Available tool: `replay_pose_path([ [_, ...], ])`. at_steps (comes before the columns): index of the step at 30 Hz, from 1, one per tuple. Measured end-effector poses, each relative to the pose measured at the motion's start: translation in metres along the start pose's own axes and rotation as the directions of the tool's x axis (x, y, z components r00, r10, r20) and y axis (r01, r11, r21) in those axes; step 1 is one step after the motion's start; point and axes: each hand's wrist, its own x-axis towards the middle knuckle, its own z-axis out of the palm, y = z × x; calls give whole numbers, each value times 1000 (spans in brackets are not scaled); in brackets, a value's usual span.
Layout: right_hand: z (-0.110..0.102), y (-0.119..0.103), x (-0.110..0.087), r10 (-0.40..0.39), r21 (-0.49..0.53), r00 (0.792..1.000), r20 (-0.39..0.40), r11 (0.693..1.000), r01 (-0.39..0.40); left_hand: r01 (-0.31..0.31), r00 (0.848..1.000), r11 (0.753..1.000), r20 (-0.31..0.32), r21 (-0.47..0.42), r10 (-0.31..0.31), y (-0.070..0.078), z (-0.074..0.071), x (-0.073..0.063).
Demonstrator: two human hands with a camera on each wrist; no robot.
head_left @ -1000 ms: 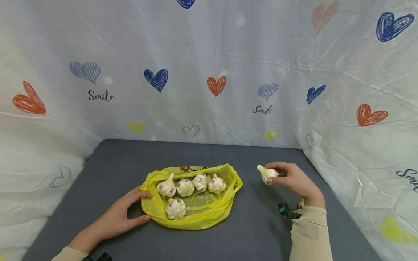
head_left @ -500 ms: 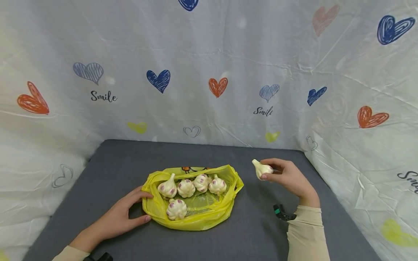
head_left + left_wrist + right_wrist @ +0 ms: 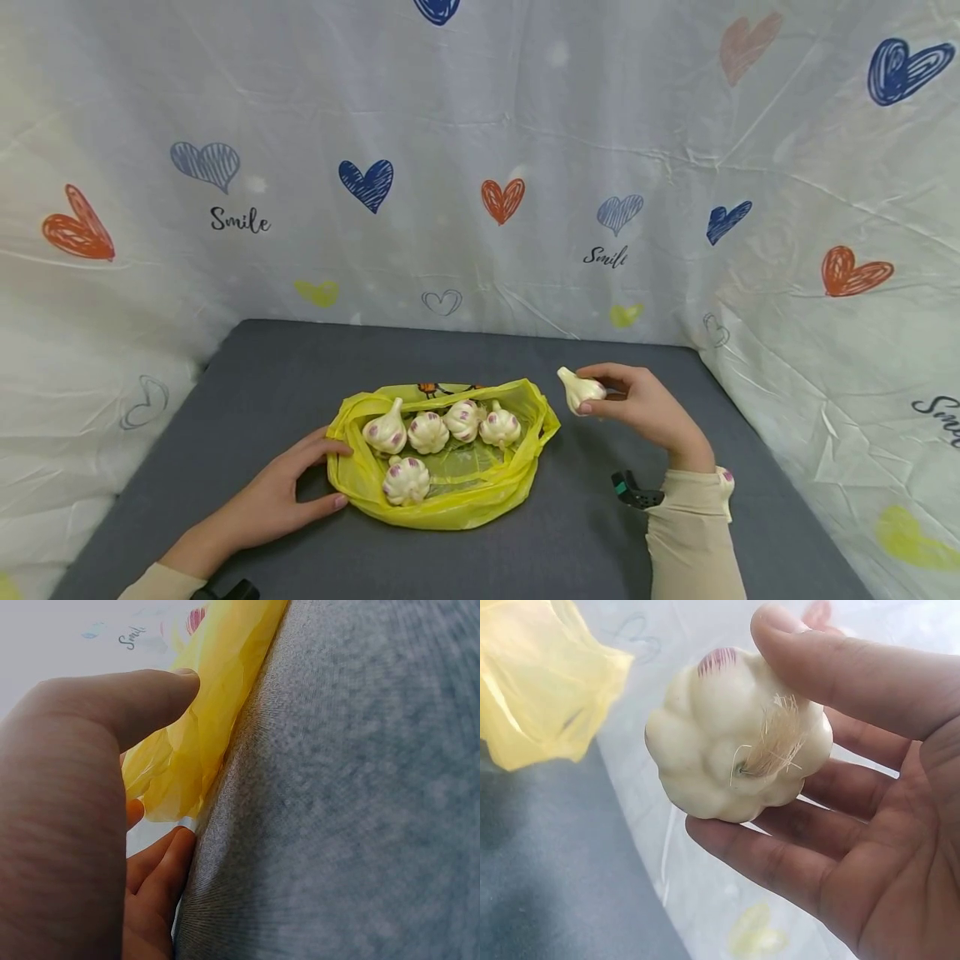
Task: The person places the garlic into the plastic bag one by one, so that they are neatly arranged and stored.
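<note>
Now, a held garlic bulb (image 3: 583,393) hangs just right of the yellow bag (image 3: 450,515)

At the bag's left end rests the left hand (image 3: 262,504), its thumb and fingers spread well apart, touching the plastic; a fingertip lies over the rim. A dark wrist device (image 3: 236,591) shows nearer the viewer than the bag.

The bag sits wide-mouthed on a grey table (image 3: 570,533). Inside it, leftmost, is a bulb with its stem upward (image 3: 385,430); next, near the front wall, a front bulb (image 3: 407,481); then, along the back, a third bulb (image 3: 428,432), a fourth bulb (image 3: 462,420) and a fifth bulb (image 3: 500,426).

Right of the bag and apart from it, the right hand (image 3: 648,410) has thumb and fingers clamped on the held garlic bulb, lifted over the table, stem up and leftward, root tuft (image 3: 780,739) facing the wrist. Farther right of the bag, a beige sleeve (image 3: 692,533) mostly hides what looks like another bulb (image 3: 727,483). Behind the bag hangs a heart-printed curtain (image 3: 420,92).
</note>
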Motion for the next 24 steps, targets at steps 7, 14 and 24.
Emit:
replay_pose_path([
  [7,11,-10,5,-20,39,999,48,999,19,8,1000,1000,1,8,-8,2,-1,-1],
  [14,23,-23,9,-59,70,993,102,996,52,3,1000,1000,-1,18,-3,2,-1,0],
  [24,48,-33,19,-113,98,978,175,990,97,-13,1000,1000,-8,23,13,1,0,0],
])
